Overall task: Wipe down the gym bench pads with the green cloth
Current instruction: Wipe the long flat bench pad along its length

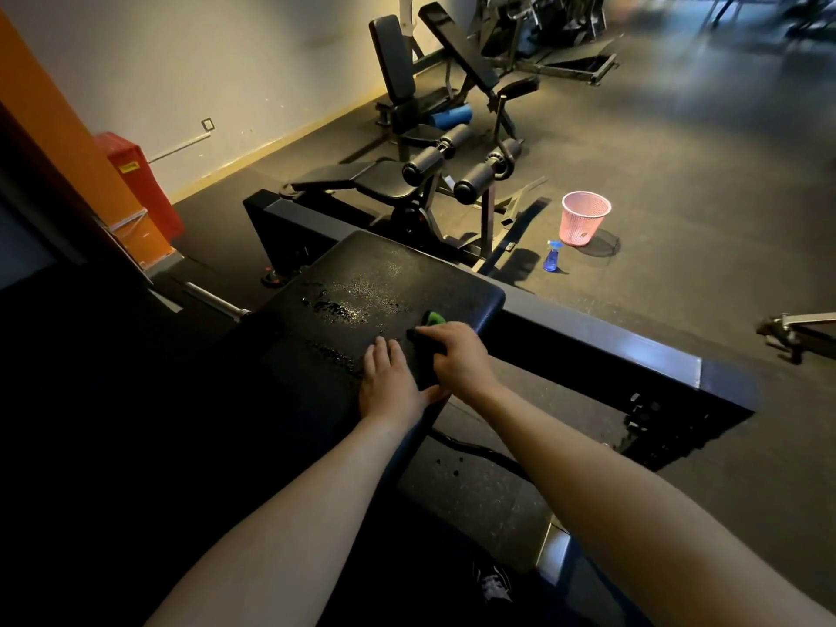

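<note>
The left hand (pixel 390 377) lies flat on the near part of the black bench pad (pixel 384 269), fingers straight and holding nothing, its thumb at the pad's right edge. Just beside it, the right hand (pixel 457 355) is curled tight round the green cloth (pixel 435 318). The cloth sits on the pad near that same edge, and only a green corner shows past the knuckles.

The wiping stroke looks barely begun: droplets (pixel 344 307) and a small puddle glisten across the middle of the pad, just beyond and to the left of the cloth. To do it well, I judge the cloth should be spread flatter under the palm. It should then be drawn in long overlapping passes from the far end toward the body, so the liquid is gathered rather than pushed over the side. The wet covering looks slick, so even pressure matters, with the left hand bracing.

Past the pad runs a dark steel frame beam (pixel 588 337). On the dark rubber floor (pixel 678 174) stand a blue spray bottle (pixel 551 257) and, just behind it, a pink mesh basket (pixel 585 218). Farther off are a leg machine's roller pads (pixel 475 181), a blue foam roller (pixel 452 116) and a red box (pixel 135 183) by the pale wall.
</note>
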